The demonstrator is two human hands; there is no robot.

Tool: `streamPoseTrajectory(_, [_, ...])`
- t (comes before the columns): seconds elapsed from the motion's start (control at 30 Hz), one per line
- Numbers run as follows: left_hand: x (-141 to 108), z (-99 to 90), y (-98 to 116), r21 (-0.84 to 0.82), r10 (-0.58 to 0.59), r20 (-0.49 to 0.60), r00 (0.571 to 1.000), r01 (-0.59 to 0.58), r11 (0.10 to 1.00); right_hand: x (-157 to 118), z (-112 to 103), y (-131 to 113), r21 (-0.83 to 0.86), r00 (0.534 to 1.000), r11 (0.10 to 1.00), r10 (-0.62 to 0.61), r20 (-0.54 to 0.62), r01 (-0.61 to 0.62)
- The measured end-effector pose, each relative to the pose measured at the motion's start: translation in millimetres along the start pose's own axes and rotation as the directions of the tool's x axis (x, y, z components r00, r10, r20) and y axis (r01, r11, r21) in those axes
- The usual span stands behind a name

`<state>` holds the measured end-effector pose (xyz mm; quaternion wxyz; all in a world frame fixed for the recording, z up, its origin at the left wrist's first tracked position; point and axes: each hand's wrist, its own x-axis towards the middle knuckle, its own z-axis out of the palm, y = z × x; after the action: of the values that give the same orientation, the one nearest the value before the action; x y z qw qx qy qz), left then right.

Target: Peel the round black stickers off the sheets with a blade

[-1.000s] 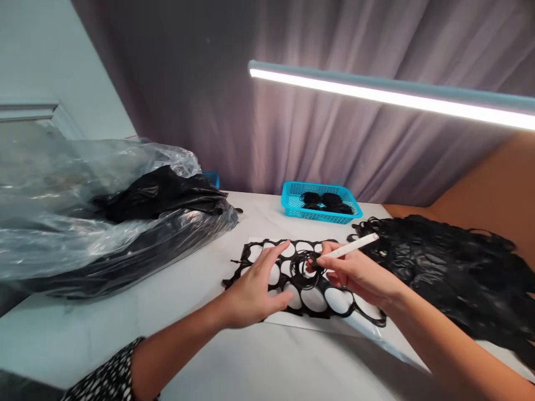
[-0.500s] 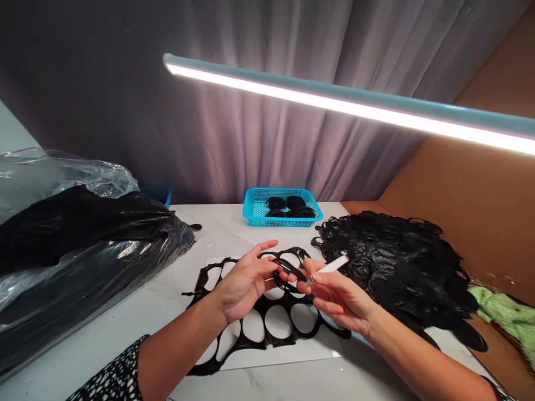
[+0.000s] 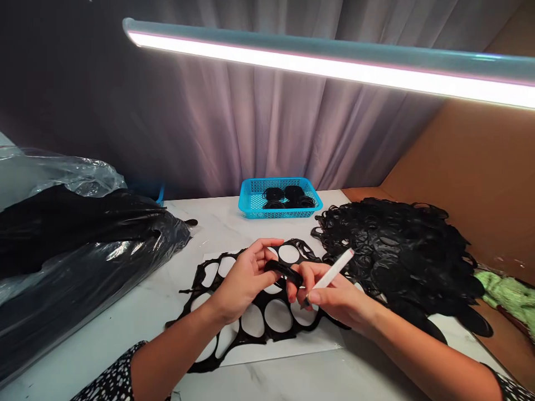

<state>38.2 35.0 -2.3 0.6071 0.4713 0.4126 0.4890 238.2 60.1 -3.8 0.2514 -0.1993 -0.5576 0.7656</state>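
Observation:
My left hand (image 3: pixel 244 278) pinches a small black rubbery piece (image 3: pixel 283 273) between its fingers, just above a black sheet with round holes (image 3: pixel 265 318). My right hand (image 3: pixel 338 298) grips a white marker pen (image 3: pixel 330 277). The pen's tip points down near the right end of the small piece, and my right fingers are close to or touching that end. The sheet lies on white paper (image 3: pixel 284 351), partly hidden under both hands.
A heap of black cut-out sheets (image 3: pixel 397 256) lies to the right. A bulging plastic bag of black material (image 3: pixel 83 245) fills the left. A blue basket (image 3: pixel 251 209) holds black rings at the back of the white table (image 3: pixel 104 328). A lamp bar (image 3: pixel 334 64) crosses overhead.
My left hand has lifted the small black piece off the sheet, and the pen has moved close to it. The view has turned right, showing more of the black heap.

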Motion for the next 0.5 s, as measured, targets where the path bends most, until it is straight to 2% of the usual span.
streamPoseTrajectory(0.03, [1,1.0,-4,0.062,0.045,-0.042,0.998,-0.043,0.997,-2,6,-1,-0.176,0.999,0.984,-0.041,0.010,0.042])
streamPoseTrajectory(0.07, [1,1.5,-7,0.118,0.101,-0.090,0.991,-0.090,0.989,-4,11,0,-0.384,0.995,0.918,-0.095,0.039,0.103])
streamPoseTrajectory(0.1, [2,1.5,-11,0.166,0.167,-0.138,0.976,-0.143,0.976,-6,16,1,-0.592,0.983,0.786,-0.160,0.086,0.179])
streamPoseTrajectory(0.13, [2,0.8,-15,0.204,0.235,-0.175,0.956,-0.198,0.959,-7,20,4,-0.763,0.965,0.596,-0.222,0.142,0.249])
streamPoseTrajectory(0.2, [1,-2.0,-19,0.255,0.350,-0.195,0.916,-0.297,0.920,-7,22,14,-0.929,0.912,0.186,-0.326,0.249,0.320])
streamPoseTrajectory(0.23, [0,-3.8,-20,0.275,0.388,-0.174,0.905,-0.333,0.902,-6,20,19,-0.951,0.889,0.028,-0.365,0.276,0.307])
streamPoseTrajectory(0.27, [-1,-5.8,-20,0.299,0.413,-0.145,0.899,-0.358,0.884,-4,16,24,-0.959,0.872,-0.087,-0.400,0.281,0.269])
streamPoseTrajectory(0.33, [-3,-9.5,-19,0.388,0.454,-0.093,0.886,-0.387,0.836,2,5,29,-0.953,0.857,-0.233,-0.434,0.279,0.193])
streamPoseTrajectory(0.4, [-4,-12.6,-15,0.535,0.533,-0.030,0.845,-0.437,0.723,7,-6,28,-0.931,0.850,-0.330,-0.435,0.296,0.156])
streamPoseTrajectory(0.43, [-4,-14.0,-13,0.610,0.589,0.022,0.808,-0.478,0.632,8,-10,25,-0.916,0.848,-0.371,-0.427,0.315,0.153])
streamPoseTrajectory(0.5, [-5,-16.5,-9,0.711,0.692,0.166,0.703,-0.571,0.410,9,-14,19,-0.884,0.844,-0.438,-0.402,0.355,0.163])
